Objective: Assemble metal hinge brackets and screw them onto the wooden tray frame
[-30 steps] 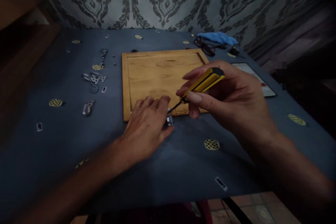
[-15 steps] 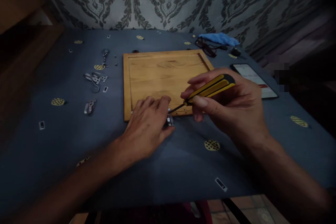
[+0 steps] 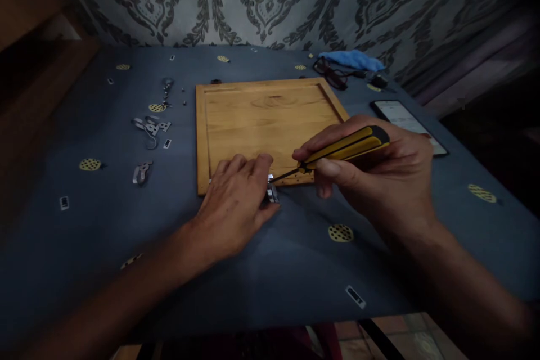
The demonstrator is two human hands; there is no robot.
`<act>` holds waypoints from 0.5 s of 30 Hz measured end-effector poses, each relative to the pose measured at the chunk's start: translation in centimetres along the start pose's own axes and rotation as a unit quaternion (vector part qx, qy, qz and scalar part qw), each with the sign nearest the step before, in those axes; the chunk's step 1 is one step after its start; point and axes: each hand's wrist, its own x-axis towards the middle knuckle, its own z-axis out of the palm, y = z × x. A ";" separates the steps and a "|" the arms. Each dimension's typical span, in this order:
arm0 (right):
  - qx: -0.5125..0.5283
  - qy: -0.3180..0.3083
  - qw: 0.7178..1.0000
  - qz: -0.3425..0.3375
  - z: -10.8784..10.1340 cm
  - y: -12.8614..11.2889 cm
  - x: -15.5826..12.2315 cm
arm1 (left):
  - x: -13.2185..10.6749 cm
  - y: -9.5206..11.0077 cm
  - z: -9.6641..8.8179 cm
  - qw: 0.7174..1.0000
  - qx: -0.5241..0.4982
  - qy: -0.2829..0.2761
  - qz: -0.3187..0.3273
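Observation:
My right hand [image 3: 379, 171] grips a yellow and black screwdriver [image 3: 343, 149]. Its thin shaft slants down to the left, and the tip meets a shiny metal hook [image 3: 272, 194] at the near edge of a framed wooden board [image 3: 236, 124]. Bent over that edge, my left hand [image 3: 236, 202] presses the hook between thumb and fingers, hiding much of it. A few small dark holes show in the board's front rail, right of the hook. Left of the board lie several loose metal hooks [image 3: 152, 126] and another single metal hook [image 3: 142, 172].
Small screws [image 3: 167, 90] lie at the back left on the patterned blue tablecloth [image 3: 270, 275]. A phone [image 3: 407, 124] rests at the right, behind my right hand. Glasses [image 3: 333, 74] and a blue cloth [image 3: 354, 60] are at the back right, near the wall.
The screwdriver handle and my right hand have shifted slightly right and down, and the handle lies a little flatter. My left hand stays on the hook and board.

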 end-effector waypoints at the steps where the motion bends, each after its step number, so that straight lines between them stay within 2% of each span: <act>1: 0.002 -0.002 1.000 0.002 0.0 0.0 0.0 | 0.0 0.0 0.0 1.000 0.000 0.002 0.000; 6: 0.006 -0.025 1.000 0.012 -0.3 0.1 -0.2 | -0.1 0.0 0.0 1.000 0.001 0.000 0.011; 15: -0.020 0.016 0.999 -0.030 0.2 0.3 -0.4 | -0.1 -0.1 0.0 1.000 0.006 0.001 0.012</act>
